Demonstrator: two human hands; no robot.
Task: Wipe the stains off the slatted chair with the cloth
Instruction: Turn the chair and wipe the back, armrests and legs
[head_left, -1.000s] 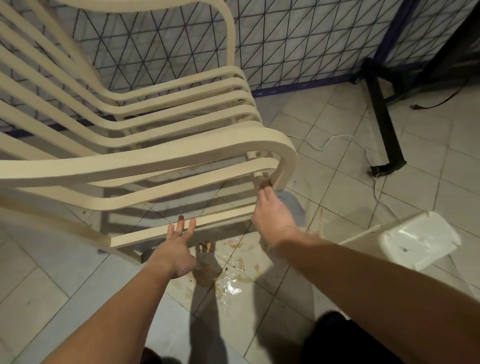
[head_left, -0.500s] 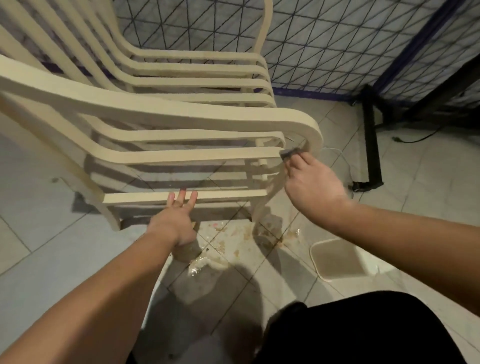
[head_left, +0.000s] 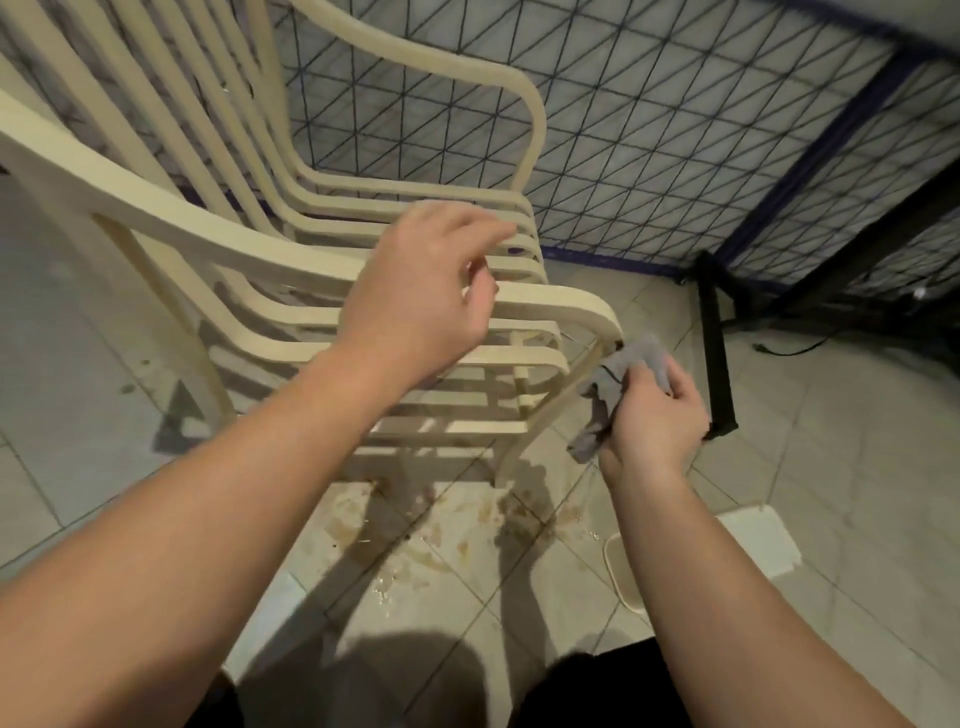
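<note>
A cream slatted plastic chair (head_left: 249, 249) stands on the tiled floor, seen from its side and front. My right hand (head_left: 654, 415) grips a grey cloth (head_left: 618, 379) just right of the front bend of the near armrest, beside the front leg. My left hand (head_left: 421, 291) hovers in the air above the near armrest, fingers loosely curled and holding nothing; it is blurred.
Brown stains and wet patches (head_left: 441, 540) mark the tiles under the chair's front. A white basin (head_left: 623, 577) sits on the floor at the right, partly behind my forearm. A wire mesh panel (head_left: 675, 130) and a black stand leg (head_left: 714, 358) lie behind.
My left hand has left the low front slat and risen above the armrest. My right hand with the cloth has dropped from the armrest's bend to beside the front leg. The view tilted.
</note>
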